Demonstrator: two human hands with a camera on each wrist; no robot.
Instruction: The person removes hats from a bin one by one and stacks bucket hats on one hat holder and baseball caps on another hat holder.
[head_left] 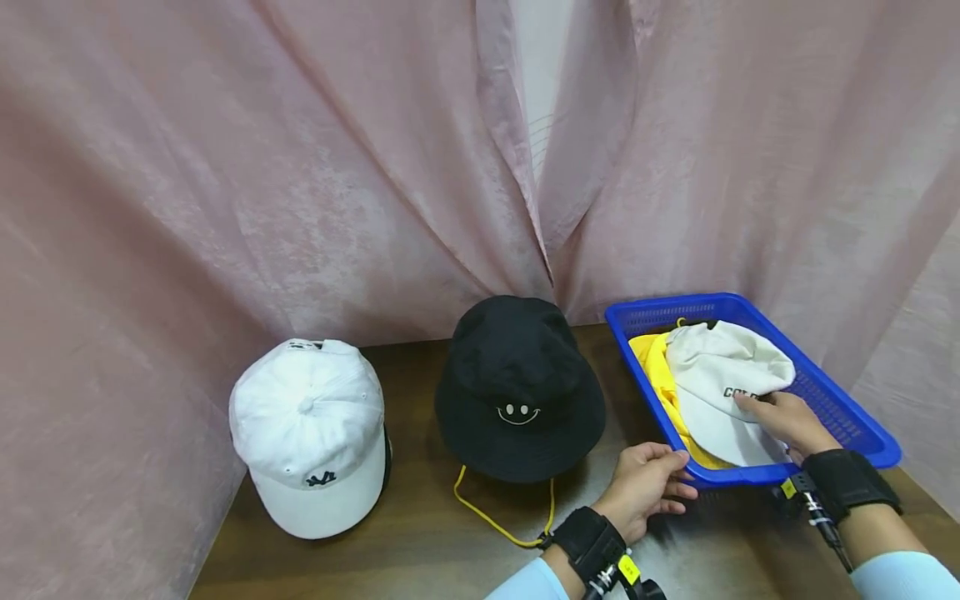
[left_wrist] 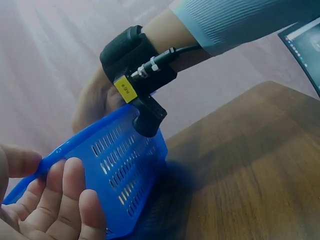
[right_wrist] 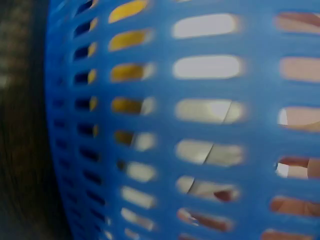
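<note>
"What are the fingers doing over there?"

"The left hand (head_left: 648, 483) pinches the near left corner of the blue basket (head_left: 750, 477), thumb over the rim, the other fingers outside and below it, a little apart."

"And the right hand (head_left: 795, 421)?"

"Reaching in over the near side. One digit lies on the cream cap (head_left: 720, 362), right by its dark lettering. The rest are mostly hidden from where I stand, so I can't tell whether they pinch it."

"So the cap is in the basket?"

"Yes, brim toward the person, with something yellow (head_left: 660, 371) showing along its left side. Each wrist wears a black strap."

"What's beside the basket?"

"Just left of it, a black bucket hat (head_left: 517, 383) with a smiling face on the front. Its yellow cord (head_left: 487, 521) loops forward on the brown table (head_left: 420, 550). Further left, well apart from the basket, there's a white cap (head_left: 307, 417) with a dark logo, brim to the front."

"And behind it all?"

"Pink curtains (head_left: 337, 167)."
</note>
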